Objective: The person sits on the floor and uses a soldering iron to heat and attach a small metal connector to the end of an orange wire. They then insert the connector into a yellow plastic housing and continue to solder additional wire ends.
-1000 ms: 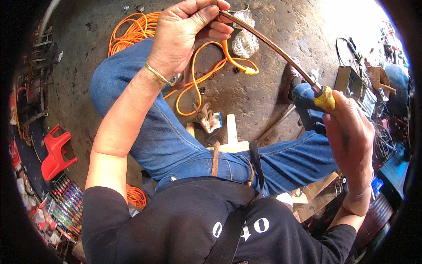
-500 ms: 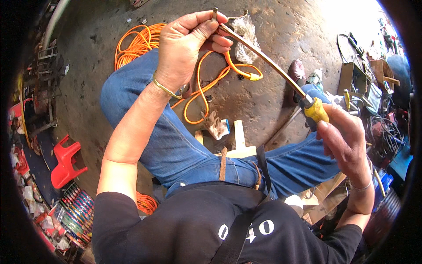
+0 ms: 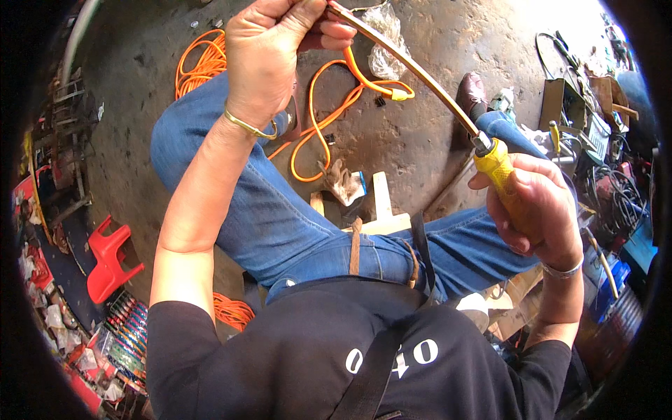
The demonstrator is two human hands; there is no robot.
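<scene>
A long screwdriver (image 3: 423, 75) with a brass-coloured shaft and yellow handle slants across the upper right. My right hand (image 3: 542, 210) is closed around the handle, just behind its silver collar. Up at the top edge, my left hand (image 3: 262, 70) pinches the far end of the shaft between thumb and fingers. That tip is partly hidden by the fingers and cut off by the edge of the picture. An orange hose (image 3: 315, 115) lies on the floor below the shaft, and a crumpled clear plastic bag (image 3: 387, 52) lies behind it.
My jeans-clad legs spread around a wooden frame (image 3: 382, 199) and a dirty glove (image 3: 341, 182). At left stand a red plastic stool (image 3: 112, 259) and a rack of colourful tools (image 3: 126, 329). Cables (image 3: 616, 206), boxes and tools crowd the right side.
My left hand has moved up and left to the top edge, carrying the shaft's end with it. My right hand now wraps farther around the yellow handle. The view has shifted slightly.
</scene>
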